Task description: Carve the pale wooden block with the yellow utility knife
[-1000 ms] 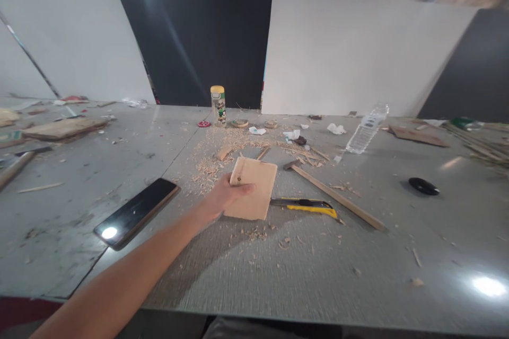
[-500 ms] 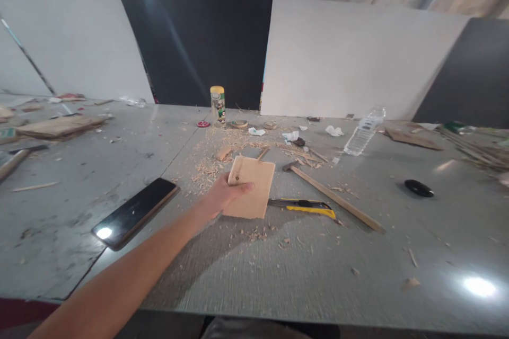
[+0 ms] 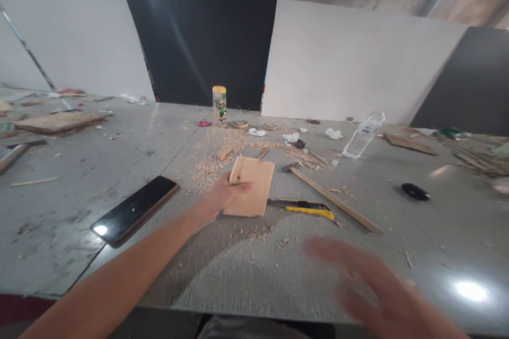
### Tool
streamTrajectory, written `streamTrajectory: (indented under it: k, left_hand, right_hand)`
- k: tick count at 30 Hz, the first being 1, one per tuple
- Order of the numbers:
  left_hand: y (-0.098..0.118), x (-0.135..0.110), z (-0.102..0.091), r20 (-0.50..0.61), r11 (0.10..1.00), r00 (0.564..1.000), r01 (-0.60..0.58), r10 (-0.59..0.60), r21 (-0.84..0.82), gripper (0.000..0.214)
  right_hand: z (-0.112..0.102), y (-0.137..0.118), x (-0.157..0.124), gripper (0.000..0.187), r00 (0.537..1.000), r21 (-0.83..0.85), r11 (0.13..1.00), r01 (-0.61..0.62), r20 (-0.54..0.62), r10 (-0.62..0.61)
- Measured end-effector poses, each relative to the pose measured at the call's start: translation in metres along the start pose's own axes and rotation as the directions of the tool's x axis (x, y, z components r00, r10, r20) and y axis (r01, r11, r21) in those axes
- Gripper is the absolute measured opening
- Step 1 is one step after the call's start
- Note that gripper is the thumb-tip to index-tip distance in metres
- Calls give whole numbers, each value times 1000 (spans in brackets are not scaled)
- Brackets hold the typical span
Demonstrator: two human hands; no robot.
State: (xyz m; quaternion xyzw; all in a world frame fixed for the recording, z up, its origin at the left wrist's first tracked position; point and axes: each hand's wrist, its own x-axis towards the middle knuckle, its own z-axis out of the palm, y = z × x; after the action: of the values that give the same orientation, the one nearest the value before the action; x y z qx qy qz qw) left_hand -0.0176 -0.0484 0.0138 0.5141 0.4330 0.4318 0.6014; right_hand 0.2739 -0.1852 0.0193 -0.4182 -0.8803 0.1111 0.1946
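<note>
Grips a small, pale wooden board (image 3: pixel 254 185) in the left hand (image 3: pixel 225 193), with the thumb laid across its front face and the other fingers largely hidden behind. Tilts the board up near the middle of the desk (image 3: pixel 238 288), with a dark knot showing toward the upper left. Holds the right hand (image 3: pixel 377 286), badly blurred, above the near right part of the desk, with open fingers and a gap between thumb and forefinger. Has a yellow and black utility knife (image 3: pixel 304 204) just right of the board, blade end at the board's edge; impossible to tell whether touching. Beyond the knife, a hammer (image 3: pixel 336 200) lying at a slant, head pointing away. To the left, a phone (image 3: pixel 135 209) lying face up near the left forearm. Behind the board, scattered wood shavings (image 3: pixel 207 172), then a yellow-topped container (image 3: pixel 219 106) standing upright near a black panel (image 3: pixel 199 42).
</note>
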Motion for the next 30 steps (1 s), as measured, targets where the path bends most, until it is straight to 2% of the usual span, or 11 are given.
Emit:
streamTrajectory:
  k: [2,3,5,7,10,13,18,22,25,27,30]
  left_hand:
    - [-2,1,-1,2,1000,1000,3,-3,-1,51]
    - [-4,1,-2,8,1000,1000,1,-1,-1,49]
    - [-6,2,-4,23,1000,1000,-12,12,-4,46]
    - [-7,3,-6,31,1000,999,-24,24,-10,45]
    - [-6,2,-8,38,1000,999,-22,23,-12,44]
    - [-4,2,-7,52,999,999,-9,12,-48,45]
    - [-4,3,-6,75,996,997,-5,12,-86,49]
    - [0,-1,-5,243,987,970,10,30,-160,57]
    - [1,-5,-2,341,983,939,13,51,-183,64]
    - [-3,-7,1,344,986,936,-15,73,-167,72]
    - [-13,-7,6,253,996,965,-49,68,-81,72]
  right_hand:
    - [0,27,44,43,984,-92,985,-146,-114,136]
    - [3,41,65,42,983,-127,978,-166,-98,154]
    - [8,68,100,31,990,-179,976,-127,33,135]
    - [12,90,120,19,988,-215,969,-121,66,138]
    - [11,106,130,24,961,-132,952,-275,-55,270]
    - [5,99,132,28,925,109,929,-354,-108,365]
    - [10,61,141,32,943,127,974,-189,-253,215]
    - [33,38,142,36,958,173,975,-139,-226,176]
    - [50,31,140,55,952,218,960,-176,-209,223]
    - [56,29,139,57,943,282,943,-175,-227,243]
    - [55,25,137,60,946,357,923,-146,-223,236]
